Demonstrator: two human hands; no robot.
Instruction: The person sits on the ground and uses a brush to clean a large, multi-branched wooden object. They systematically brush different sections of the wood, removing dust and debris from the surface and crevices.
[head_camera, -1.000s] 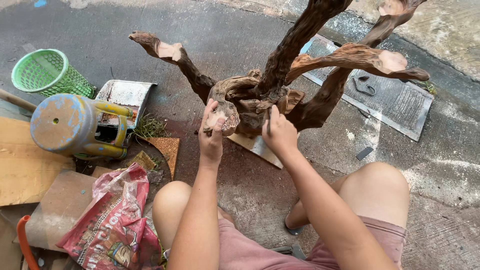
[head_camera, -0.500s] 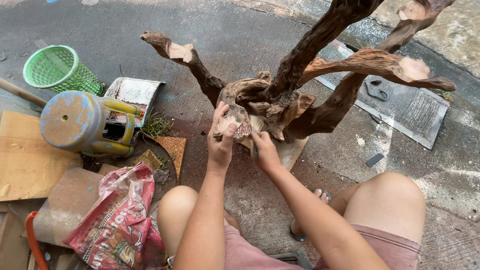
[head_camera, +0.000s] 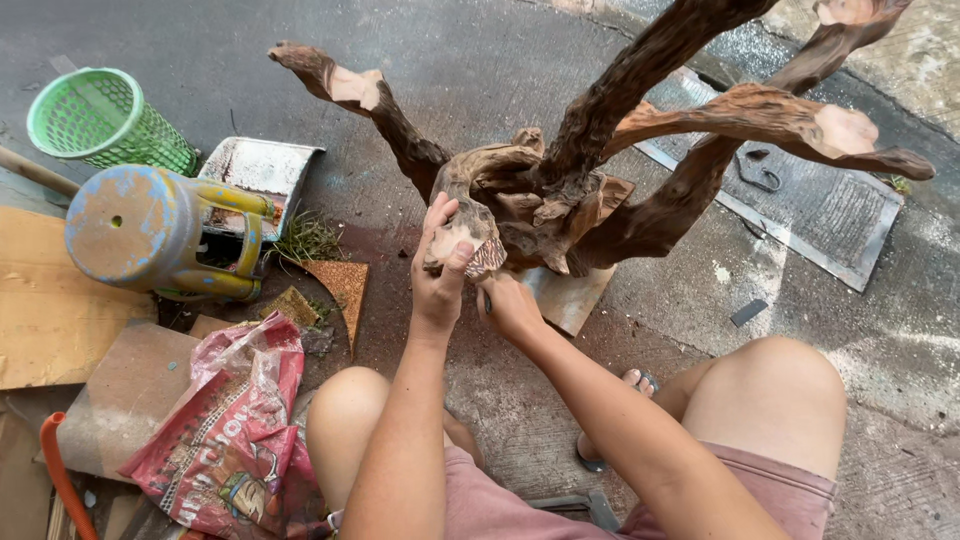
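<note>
Brown driftwood root | left hand fingers clasp its knob | right hand curled beneath, grip unclear

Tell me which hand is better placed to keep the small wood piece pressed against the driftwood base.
Left, probably. The left hand already wraps the small wood piece where it meets the driftwood base, thumb over its lower edge. The right hand sits lower, beneath the piece, seemingly around a thin dark tool.

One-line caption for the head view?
Left hand grips a driftwood piece against the branched stump; right hand works beneath it.
</note>
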